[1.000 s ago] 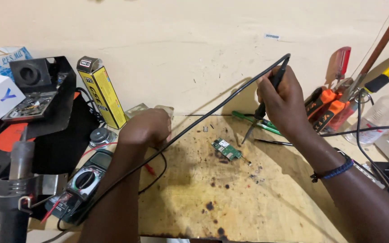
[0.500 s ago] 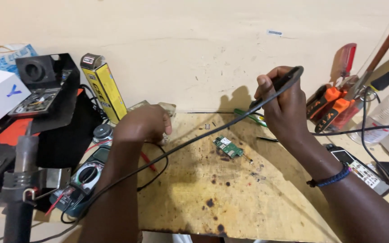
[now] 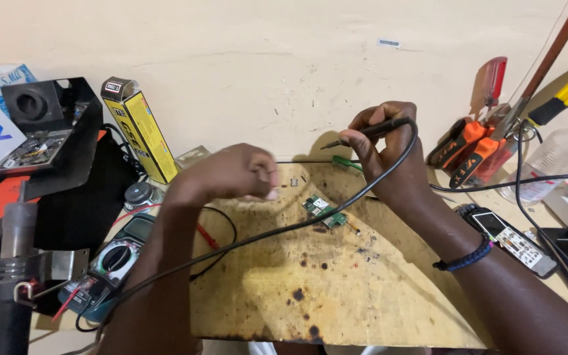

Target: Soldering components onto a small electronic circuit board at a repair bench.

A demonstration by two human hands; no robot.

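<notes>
Hands [image 3: 389, 158] flanking circuit board [image 3: 324, 212]

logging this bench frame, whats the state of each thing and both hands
right hand: raised, gripping the black probe
black probe: held, tip off the board
left hand: closed, blurred, above the wooden board; contents cannot be told
small green circuit board: flat on the wooden board, untouched
multimeter: lying flat, leads attached
orange pliers: lying unused

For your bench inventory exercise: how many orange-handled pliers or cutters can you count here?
2, side by side against the wall at the right edge of the bench: one pair on the left, the other just right of it. Clutter there may hide more.
</notes>
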